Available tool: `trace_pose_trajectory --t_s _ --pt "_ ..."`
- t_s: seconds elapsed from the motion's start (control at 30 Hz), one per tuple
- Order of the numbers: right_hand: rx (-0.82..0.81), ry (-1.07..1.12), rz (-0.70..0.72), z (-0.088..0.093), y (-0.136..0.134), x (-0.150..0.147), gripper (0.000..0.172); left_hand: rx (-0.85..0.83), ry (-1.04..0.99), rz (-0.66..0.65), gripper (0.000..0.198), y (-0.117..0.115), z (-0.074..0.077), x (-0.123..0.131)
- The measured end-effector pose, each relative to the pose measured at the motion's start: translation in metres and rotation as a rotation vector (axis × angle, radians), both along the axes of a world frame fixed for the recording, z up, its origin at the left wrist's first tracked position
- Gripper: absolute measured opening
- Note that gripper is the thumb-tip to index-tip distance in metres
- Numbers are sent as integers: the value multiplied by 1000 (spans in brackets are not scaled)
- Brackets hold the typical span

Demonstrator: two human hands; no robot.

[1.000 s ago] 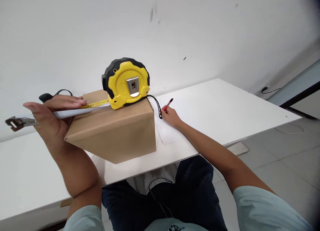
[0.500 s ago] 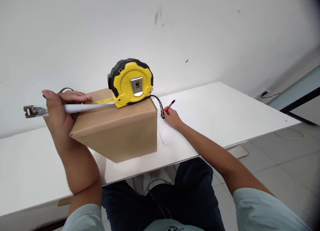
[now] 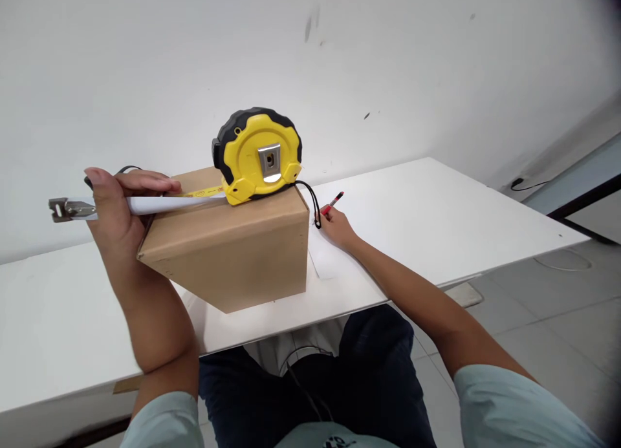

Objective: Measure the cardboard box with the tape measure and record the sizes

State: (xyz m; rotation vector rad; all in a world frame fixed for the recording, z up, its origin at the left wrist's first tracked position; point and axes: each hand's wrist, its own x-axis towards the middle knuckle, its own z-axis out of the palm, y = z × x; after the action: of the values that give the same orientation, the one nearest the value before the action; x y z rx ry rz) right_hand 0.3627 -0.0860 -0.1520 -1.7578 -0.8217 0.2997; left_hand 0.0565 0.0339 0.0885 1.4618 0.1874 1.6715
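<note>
A yellow and black tape measure stands on top of a brown cardboard box. Its blade is pulled out leftward along the box top, with the metal end hook past the box's left edge. My left hand is closed around the blade at that edge, thumb on the near side and fingers on the far side. To the right of the box, my right hand grips a red pen over a sheet of white paper. The box hides part of the paper, and the pen tip is hard to see.
The box rests on a white table close to its front edge. Behind the table rises a white wall with a few dark marks. A black wrist strap hangs from the tape measure near my right hand.
The whole view has shifted slightly. Both hands, the box and the tape measure keep nearly the same places relative to each other, and the pen stays at the paper.
</note>
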Motion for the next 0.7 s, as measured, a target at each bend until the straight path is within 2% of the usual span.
trace_pose_trajectory --t_s 0.1,0.27,0.53,0.7 --pt "-3 -5 1 1 -1 -1 33 5 15 23 67 -2 1 0" --pt "-5 -6 -1 3 -1 -1 32 24 -5 -31 65 -1 1 0" --pt "1 -15 -10 -2 1 0 33 13 3 -40 67 1 0 -2" --pt "-5 -39 -2 -5 0 0 36 -1 4 -1 68 -5 1 -1"
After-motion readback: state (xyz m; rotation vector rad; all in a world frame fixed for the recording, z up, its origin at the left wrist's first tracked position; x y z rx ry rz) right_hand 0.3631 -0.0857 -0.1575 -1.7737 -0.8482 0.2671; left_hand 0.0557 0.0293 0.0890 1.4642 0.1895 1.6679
